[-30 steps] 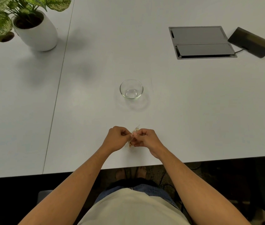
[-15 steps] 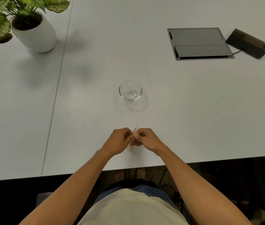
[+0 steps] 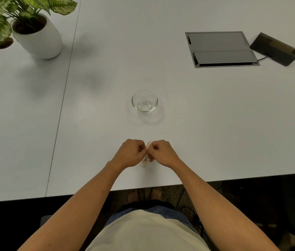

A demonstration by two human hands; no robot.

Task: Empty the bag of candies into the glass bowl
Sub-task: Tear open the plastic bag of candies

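A small clear bag of candies (image 3: 146,155) stands edge-on between my two fists near the table's front edge. My left hand (image 3: 130,153) pinches its top from the left and my right hand (image 3: 162,152) pinches it from the right, knuckles almost touching. Only a thin strip of the bag shows; its contents are mostly hidden by my fingers. The glass bowl (image 3: 144,101) sits empty on the white table, a short way beyond my hands and apart from them.
A potted plant in a white pot (image 3: 37,38) stands at the far left. A grey cable hatch (image 3: 220,48) is set into the table at the far right, with a dark box (image 3: 273,48) beside it. A seam (image 3: 65,91) runs down the tabletop on the left.
Both hands stay pinched on the bag at the same spot. The bag has turned more upright and edge-on between the fists. The bowl has not moved.
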